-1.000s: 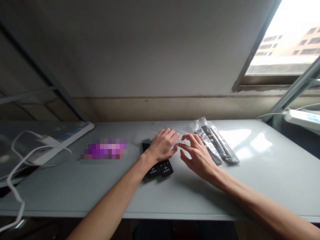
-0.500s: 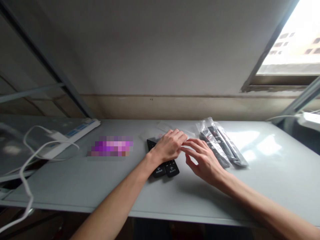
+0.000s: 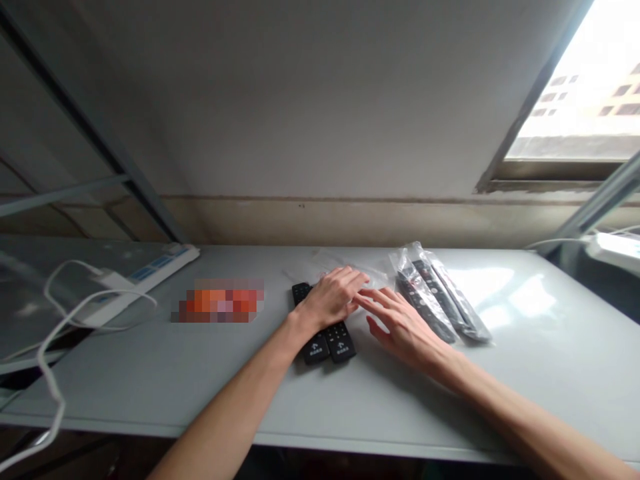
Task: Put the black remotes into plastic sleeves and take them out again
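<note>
Two black remote controls lie side by side on the grey table, their lower ends showing below my left hand. That hand reaches across them from above, its fingers bent and pressed together; what they hold, if anything, is hidden. My right hand comes in from the right with its fingers stretched out and thumb apart. Its fingertips meet the fingers of the left hand, and I see nothing held in it. Behind both hands lies a crumpled clear plastic bag. More remotes in clear plastic sleeves lie just right of my right hand.
A blurred-out orange and red item lies on the table to the left. Beyond it are a white power strip and white cables. A white device sits at the right, below the window.
My right hand has shifted slightly left and its fingers have flattened against the left hand's fingers. The left hand keeps its place over the remotes. The whole view has shifted slightly.
</note>
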Available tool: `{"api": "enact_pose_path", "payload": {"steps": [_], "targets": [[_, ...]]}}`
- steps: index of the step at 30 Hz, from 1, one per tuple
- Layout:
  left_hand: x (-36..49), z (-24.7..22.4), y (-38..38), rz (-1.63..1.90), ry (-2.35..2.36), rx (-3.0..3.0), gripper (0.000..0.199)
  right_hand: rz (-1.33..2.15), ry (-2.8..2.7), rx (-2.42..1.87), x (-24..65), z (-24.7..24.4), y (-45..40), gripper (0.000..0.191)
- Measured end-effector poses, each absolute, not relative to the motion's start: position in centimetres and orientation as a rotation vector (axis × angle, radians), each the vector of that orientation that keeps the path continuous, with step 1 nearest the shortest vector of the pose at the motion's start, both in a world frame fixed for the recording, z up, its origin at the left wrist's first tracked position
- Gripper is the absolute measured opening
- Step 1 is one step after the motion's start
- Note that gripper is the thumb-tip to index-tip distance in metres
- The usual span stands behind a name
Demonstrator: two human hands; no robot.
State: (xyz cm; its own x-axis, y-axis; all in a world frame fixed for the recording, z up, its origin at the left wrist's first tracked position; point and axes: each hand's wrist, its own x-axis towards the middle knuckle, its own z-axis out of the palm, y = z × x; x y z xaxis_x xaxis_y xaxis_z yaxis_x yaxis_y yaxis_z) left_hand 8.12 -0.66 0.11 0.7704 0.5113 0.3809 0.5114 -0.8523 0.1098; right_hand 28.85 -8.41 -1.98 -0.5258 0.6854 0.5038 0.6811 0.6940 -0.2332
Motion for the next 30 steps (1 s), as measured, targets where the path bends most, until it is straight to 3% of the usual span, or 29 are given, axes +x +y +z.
{"api": "enact_pose_path", "payload": {"steps": [3, 8, 11, 16, 24, 28, 30], "targets": [[7.7, 0.0, -0.3, -0.731, -0.858, -2.966, 0.039, 0.034, -2.325, -1.021, 29.1, -1.8, -8.3, 0.069], [7.2, -0.2, 0.1, -0.743, -0.902, -2.948, 0.018, 0.064, -2.208, -0.979, 29.1, -1.2, -8.5, 0.057], [7.1, -0.3, 0.1, -0.809, -0.997, -2.903, 0.022, 0.187, -2.121, -0.909, 28.7, -0.8, -9.1, 0.045], [6.9, -0.5, 0.2, -0.964, -1.094, -2.904, 0.032, 0.351, -2.426, -0.822, 27.6, -0.4, -10.3, 0.045], [6.7, -0.4, 0.7, -0.989, -1.179, -2.755, 0.018, 0.421, -2.25, -1.07, 28.0, -1.3, -9.4, 0.02], [6.7, -0.3, 0.9, -0.995, -1.219, -2.661, 0.01, 0.461, -2.179, -1.248, 28.6, -1.7, -9.0, 0.049], [6.6, -0.2, 1.0, -1.012, -1.193, -2.649, 0.011, 0.554, -2.137, -1.283, 28.7, -1.4, -8.9, 0.042]]}}
